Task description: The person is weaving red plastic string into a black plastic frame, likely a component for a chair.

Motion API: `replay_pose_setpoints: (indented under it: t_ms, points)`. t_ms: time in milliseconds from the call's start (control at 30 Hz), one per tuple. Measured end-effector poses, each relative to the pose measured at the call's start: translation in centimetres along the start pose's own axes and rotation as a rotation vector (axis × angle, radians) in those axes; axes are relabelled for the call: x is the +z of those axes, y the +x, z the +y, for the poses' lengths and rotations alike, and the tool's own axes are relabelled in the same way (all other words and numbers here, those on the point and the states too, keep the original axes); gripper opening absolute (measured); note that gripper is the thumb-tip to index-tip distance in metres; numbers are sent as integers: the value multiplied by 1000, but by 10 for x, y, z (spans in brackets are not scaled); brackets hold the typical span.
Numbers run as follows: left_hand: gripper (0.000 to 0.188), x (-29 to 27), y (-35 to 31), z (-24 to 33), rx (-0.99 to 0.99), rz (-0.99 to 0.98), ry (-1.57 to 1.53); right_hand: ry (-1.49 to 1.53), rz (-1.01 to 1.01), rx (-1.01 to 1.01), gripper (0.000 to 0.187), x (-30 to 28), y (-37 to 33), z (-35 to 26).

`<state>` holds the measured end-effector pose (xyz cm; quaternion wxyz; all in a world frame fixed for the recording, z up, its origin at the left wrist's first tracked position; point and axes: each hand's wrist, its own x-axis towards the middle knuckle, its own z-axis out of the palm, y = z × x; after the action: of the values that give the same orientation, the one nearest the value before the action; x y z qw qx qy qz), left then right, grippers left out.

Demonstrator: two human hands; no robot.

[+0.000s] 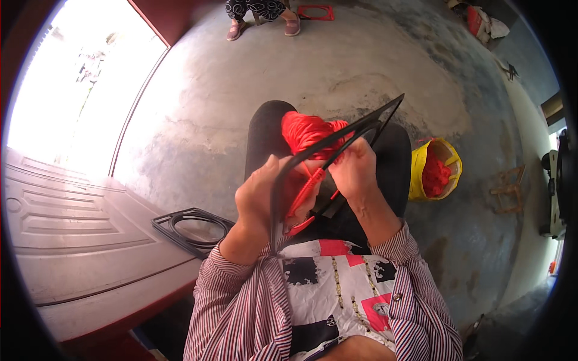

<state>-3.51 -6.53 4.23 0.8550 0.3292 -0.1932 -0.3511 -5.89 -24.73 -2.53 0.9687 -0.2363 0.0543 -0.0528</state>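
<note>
A thin black frame [368, 119] with straight bars and a curved inner part is held at a slant above my lap. Part of it is tightly wound with red cord [308, 191]. My left hand [257, 191] is closed round the near left side of the frame, its fingertips partly hidden. A thick bundle of red cord [308, 131] lies just beyond, over my knees. My right hand [355, 168] has its fingers pinched together at the bundle's right end, behind the frame's bar. Red strands also show below the wound part, between my hands.
A yellow container [416, 174] with red material inside stands right of my knee. Several black frames [180, 218] lie at my left, by a pale panelled door [72, 222]. Farther off are another person's feet [292, 26], a red frame [325, 16] and a wooden piece [509, 191].
</note>
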Motion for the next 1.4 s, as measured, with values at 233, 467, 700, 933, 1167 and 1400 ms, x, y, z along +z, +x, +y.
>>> replay_pose_setpoints:
  t_ms: [233, 467, 700, 933, 1167, 1400]
  points:
    - [32, -23, -1, 8, -67, 160, -10, 157, -348, -123, 31, 35, -29, -38]
    - [36, -21, 1, 11, -50, 236, 43, -119, -431, -72, 40, 42, -48, -28]
    - [43, -8, -5, 16, -113, 277, 77, -408, -394, 37, 47, 44, -33, -17]
    - [46, -26, -6, 15, 4, 250, 51, -24, -495, -98, 49, 35, -25, -37]
    - [31, -39, -4, 12, 17, 211, 53, -163, -290, 11, 48, 43, -61, -12]
    - [23, -46, -10, 13, -16, 272, 74, 49, -363, -147, 42, 22, -33, -45]
